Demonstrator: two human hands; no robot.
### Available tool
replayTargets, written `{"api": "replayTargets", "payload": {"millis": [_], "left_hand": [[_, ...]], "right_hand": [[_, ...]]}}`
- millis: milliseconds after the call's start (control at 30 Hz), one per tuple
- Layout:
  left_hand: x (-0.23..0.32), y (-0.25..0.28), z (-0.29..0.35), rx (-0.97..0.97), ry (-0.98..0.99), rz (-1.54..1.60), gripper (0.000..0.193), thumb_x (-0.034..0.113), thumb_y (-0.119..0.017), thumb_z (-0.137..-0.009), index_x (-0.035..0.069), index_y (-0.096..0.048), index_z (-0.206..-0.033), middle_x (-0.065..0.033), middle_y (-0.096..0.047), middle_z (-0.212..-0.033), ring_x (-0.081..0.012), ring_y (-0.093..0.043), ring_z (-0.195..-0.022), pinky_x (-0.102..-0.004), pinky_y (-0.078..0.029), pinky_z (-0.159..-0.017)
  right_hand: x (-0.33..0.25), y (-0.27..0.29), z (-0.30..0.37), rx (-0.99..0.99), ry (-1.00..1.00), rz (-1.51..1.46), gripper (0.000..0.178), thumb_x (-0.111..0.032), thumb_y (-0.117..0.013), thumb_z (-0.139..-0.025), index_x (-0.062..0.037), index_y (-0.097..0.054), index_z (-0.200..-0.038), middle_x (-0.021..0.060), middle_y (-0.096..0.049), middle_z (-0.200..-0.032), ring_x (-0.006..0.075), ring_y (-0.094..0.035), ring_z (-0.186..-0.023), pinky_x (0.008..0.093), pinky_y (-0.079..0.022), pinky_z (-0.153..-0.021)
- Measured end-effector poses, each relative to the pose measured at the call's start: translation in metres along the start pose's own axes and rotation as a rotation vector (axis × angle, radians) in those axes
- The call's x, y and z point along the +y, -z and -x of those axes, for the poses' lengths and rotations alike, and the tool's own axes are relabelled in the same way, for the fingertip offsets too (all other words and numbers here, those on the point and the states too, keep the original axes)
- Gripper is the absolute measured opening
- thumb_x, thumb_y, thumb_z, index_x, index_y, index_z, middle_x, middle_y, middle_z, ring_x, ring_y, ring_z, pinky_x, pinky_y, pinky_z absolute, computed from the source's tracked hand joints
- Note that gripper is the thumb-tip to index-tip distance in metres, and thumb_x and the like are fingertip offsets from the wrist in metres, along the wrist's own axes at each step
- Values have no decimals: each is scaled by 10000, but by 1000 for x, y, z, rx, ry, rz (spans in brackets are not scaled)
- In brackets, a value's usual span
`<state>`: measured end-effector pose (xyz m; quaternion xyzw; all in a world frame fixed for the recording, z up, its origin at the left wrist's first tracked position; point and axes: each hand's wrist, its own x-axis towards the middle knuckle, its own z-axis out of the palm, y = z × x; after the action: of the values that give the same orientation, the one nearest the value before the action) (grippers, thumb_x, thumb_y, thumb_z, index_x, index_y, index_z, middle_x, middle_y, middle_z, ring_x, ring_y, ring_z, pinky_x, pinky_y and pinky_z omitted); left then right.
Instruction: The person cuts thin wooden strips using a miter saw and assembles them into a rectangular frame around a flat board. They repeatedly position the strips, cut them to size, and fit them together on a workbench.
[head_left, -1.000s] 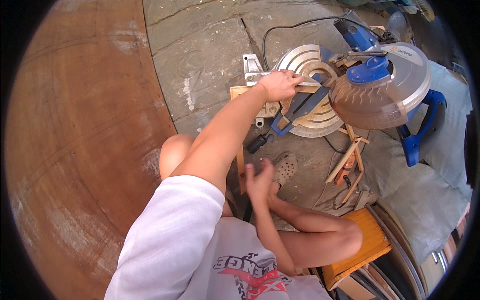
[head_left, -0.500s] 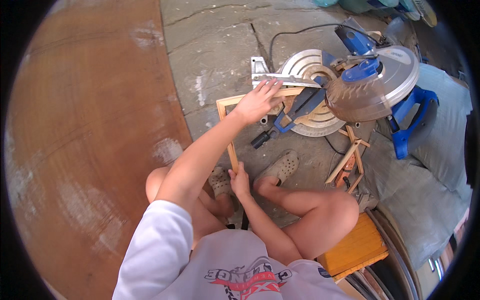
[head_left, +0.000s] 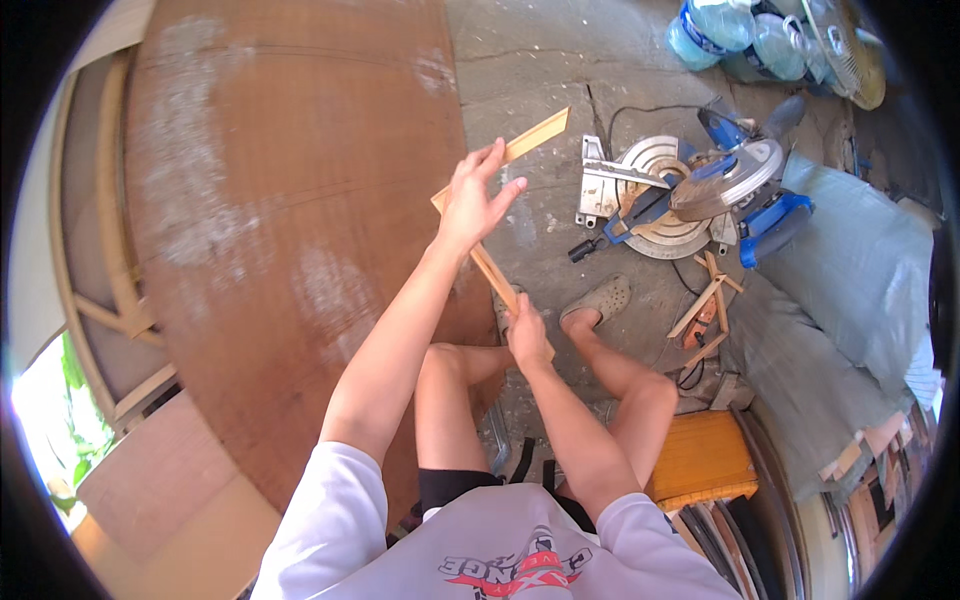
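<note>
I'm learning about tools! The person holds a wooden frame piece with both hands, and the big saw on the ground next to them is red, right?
Almost. The left hand and right hand do hold the wooden frame piece, and the saw does sit on the ground beside them. But the head view shows the saw is blue and silver, not red.

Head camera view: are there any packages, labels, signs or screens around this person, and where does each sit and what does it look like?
No signs or screens.
Printed design on the white shirt: bottom centre, red and black.
Large plastic water bottles: top right on the floor, rounded, pale blue-green with blue bands.
Any label on the blue and silver mitre saw, right of centre, is too small to tell.
</note>
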<state>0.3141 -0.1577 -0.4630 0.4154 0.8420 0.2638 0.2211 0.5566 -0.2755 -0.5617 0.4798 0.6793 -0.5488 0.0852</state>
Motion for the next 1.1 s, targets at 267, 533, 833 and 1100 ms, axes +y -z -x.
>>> {"api": "replayTargets", "payload": {"millis": [267,533,833,1100], "left_hand": [[201,299,29,330,-59,252,558,185,-795,-917,170,-634,-1451,-91,-682,-1220,-202,-645,-1141,-343,-483,-1040],[335,434,55,556,-166,609,425,29,-789,-890,38,-719,-1309,-87,-708,-1194,-165,-680,-1051,-292,-535,-952],[330,465,0,508,-251,915,342,-30,-764,-893,-4,-738,-1233,-136,-707,-1230,-192,-689,-1084,-311,-560,-953],[265,523,-131,462,57,1058,246,0,-757,-937,-33,-749,-1181,-83,-747,-1090,-127,-694,-972,-241,-546,-867]], "right_hand": [[-190,180,94,198,450,261,208,-126,-649,-955,-69,-582,-1143,155,-674,-1034,399,-645,-979,507,-504,-862],[-305,372,192,369,621,475,310,-103,-707,-902,-105,-654,-1207,120,-653,-954,348,-640,-903,466,-512,-811],[-389,457,191,466,497,661,314,-69,-705,-888,-116,-678,-1197,92,-610,-901,320,-614,-881,443,-487,-785],[-490,473,114,440,369,875,331,-99,-676,-893,-151,-680,-1220,75,-627,-891,298,-648,-899,433,-496,-774]]}}
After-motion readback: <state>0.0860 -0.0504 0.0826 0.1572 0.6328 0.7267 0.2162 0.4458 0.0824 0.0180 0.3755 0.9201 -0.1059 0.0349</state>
